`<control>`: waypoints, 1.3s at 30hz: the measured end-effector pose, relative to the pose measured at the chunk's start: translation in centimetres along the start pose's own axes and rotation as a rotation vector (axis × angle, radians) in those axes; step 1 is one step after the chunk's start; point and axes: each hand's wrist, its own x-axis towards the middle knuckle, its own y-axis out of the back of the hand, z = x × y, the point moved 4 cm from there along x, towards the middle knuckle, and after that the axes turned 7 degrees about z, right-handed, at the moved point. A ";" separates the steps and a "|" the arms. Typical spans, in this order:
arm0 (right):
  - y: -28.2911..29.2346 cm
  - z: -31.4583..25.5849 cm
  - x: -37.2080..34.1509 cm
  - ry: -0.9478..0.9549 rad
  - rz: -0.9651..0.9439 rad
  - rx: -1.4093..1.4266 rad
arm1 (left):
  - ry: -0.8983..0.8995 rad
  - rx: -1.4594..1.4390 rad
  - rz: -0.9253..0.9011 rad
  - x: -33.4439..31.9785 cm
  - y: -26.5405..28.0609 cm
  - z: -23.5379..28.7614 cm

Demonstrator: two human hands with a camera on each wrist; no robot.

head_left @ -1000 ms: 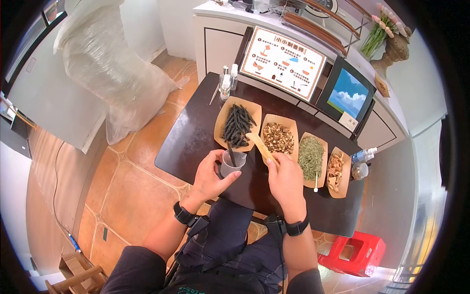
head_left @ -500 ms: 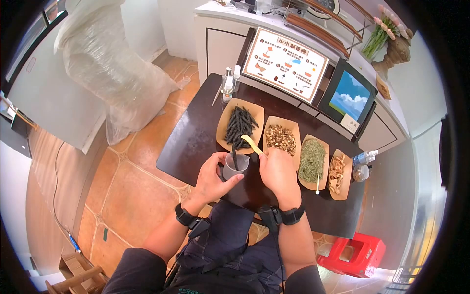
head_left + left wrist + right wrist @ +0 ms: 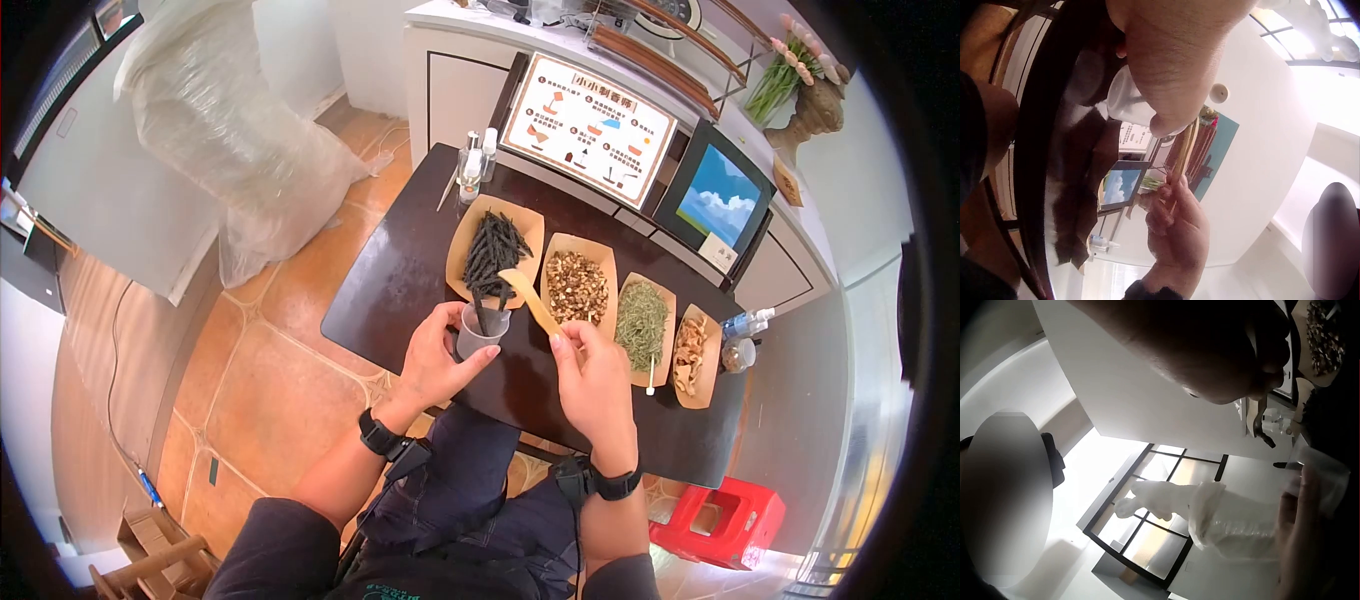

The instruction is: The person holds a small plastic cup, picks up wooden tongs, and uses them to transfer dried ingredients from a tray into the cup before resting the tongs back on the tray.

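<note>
My left hand (image 3: 436,352) holds a small clear plastic cup (image 3: 484,337) near the table's front edge, thumb and fingers around its sides. A dark twig-like stick (image 3: 481,312) stands in the cup and leans over its rim. My right hand (image 3: 592,375) grips light wooden tongs (image 3: 538,303), which show as two thin strips in the left wrist view. Their tip is just above the cup, with another dark piece (image 3: 1264,439) at the end. Right behind the cup sits a paper tray (image 3: 458,262) heaped with black sticks (image 3: 494,250).
To the right stand paper trays of brown chopped bits (image 3: 578,284), green dried herb (image 3: 642,325) and tan dried slices (image 3: 690,352). Small bottles (image 3: 472,172) stand at the table's back left, more at its right end. A red stool (image 3: 735,525) is on the floor, lower right.
The tongs dipped to the near edge of the black-stick pile, then drew back toward the cup with a dark piece at their tip. My left hand stays around the cup.
</note>
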 end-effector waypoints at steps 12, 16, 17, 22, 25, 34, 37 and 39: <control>-0.4 0.7 -1.0 0.102 -0.056 -0.111 | 0.014 -0.019 -0.002 -0.1 -0.1 -0.4; -1.2 2.0 1.1 0.110 0.040 -0.266 | 0.012 -0.015 -0.022 0.0 0.0 -0.2; -1.5 2.2 1.5 0.137 0.062 -0.336 | 0.012 -0.013 -0.023 0.0 0.0 -0.3; -3.5 1.4 2.3 0.330 0.034 -0.369 | -0.007 0.011 -0.030 -0.1 0.0 -0.3; -4.3 1.0 2.8 0.366 0.007 -0.361 | -0.094 -0.029 0.037 0.0 -0.2 -0.6; -5.5 0.5 3.5 0.442 0.006 -0.591 | -0.074 -0.027 0.025 -0.1 -0.3 -1.0; -5.6 0.5 3.6 0.488 0.034 -0.582 | -0.055 -0.044 0.018 -0.1 -0.4 -0.9; -5.2 0.6 3.5 0.464 0.066 -0.560 | -0.052 -0.051 0.019 0.0 -0.3 -0.8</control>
